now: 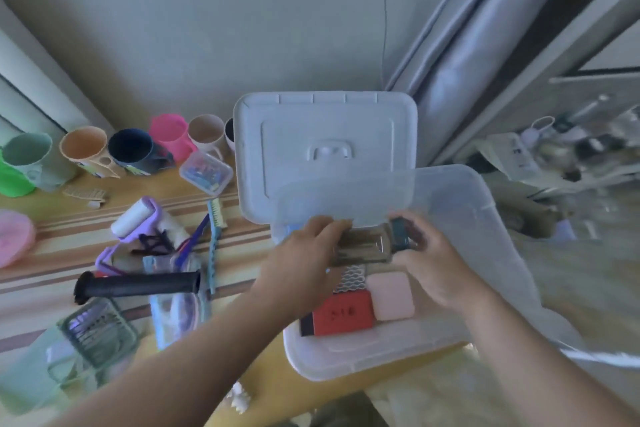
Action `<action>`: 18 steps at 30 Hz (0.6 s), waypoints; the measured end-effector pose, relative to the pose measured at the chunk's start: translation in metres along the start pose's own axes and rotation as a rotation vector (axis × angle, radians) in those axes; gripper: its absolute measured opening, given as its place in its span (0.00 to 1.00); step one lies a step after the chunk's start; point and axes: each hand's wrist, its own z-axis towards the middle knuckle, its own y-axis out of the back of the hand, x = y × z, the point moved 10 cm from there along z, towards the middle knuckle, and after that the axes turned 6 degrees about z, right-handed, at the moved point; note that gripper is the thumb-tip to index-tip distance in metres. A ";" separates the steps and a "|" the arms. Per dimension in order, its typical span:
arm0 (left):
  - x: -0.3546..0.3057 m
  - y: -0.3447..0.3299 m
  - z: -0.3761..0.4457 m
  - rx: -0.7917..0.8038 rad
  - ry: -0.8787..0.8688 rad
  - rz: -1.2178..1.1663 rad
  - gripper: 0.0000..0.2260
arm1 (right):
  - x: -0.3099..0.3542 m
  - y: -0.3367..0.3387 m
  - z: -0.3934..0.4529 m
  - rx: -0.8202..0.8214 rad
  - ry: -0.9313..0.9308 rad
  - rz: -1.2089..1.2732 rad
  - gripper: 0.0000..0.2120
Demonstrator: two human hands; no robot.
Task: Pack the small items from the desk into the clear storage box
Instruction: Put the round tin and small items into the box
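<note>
The clear storage box (491,253) sits at the desk's right end, its white lid (322,149) standing up at the back. Inside lie a red box (341,317), a pink square pad (393,295) and a patterned grey-and-white item (349,279). Both hands are in the box, holding a flat brownish-clear case (363,248) at the far side. My left hand (304,260) grips its left end. My right hand (433,263) pinches its right end beside a dark teal piece (400,236). The picture is blurred there.
On the wooden desk (69,243) to the left lie a black handle (138,284), a purple lint roller (138,218), a teal brush (213,243), a small clear case (206,172), a green basket (100,333) and several cups (131,149). A curtain (467,45) hangs behind.
</note>
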 end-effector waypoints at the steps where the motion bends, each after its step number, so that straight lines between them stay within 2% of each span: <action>1: -0.007 -0.018 0.011 0.056 0.018 -0.002 0.30 | -0.010 0.015 0.001 0.008 -0.016 0.004 0.31; 4: -0.010 -0.061 0.031 0.119 0.074 -0.085 0.26 | -0.026 0.040 0.012 -0.003 -0.010 -0.043 0.33; 7: 0.011 -0.091 0.032 0.149 0.203 -0.102 0.25 | -0.014 0.029 0.043 0.047 0.192 -0.344 0.34; 9: 0.027 -0.107 0.026 0.203 0.314 -0.018 0.32 | -0.001 0.000 0.064 0.167 0.397 -0.646 0.33; 11: 0.035 -0.122 0.020 0.291 0.345 0.106 0.40 | 0.005 -0.028 0.080 0.295 0.505 -0.875 0.35; 13: 0.034 -0.133 0.017 0.373 0.337 0.168 0.43 | 0.012 -0.045 0.090 0.369 0.554 -1.039 0.37; 15: 0.032 -0.140 0.019 0.433 0.349 0.192 0.42 | 0.019 -0.050 0.095 0.412 0.581 -1.138 0.36; 18: 0.029 -0.142 0.026 0.422 0.356 0.177 0.39 | 0.023 -0.048 0.097 0.454 0.593 -1.189 0.34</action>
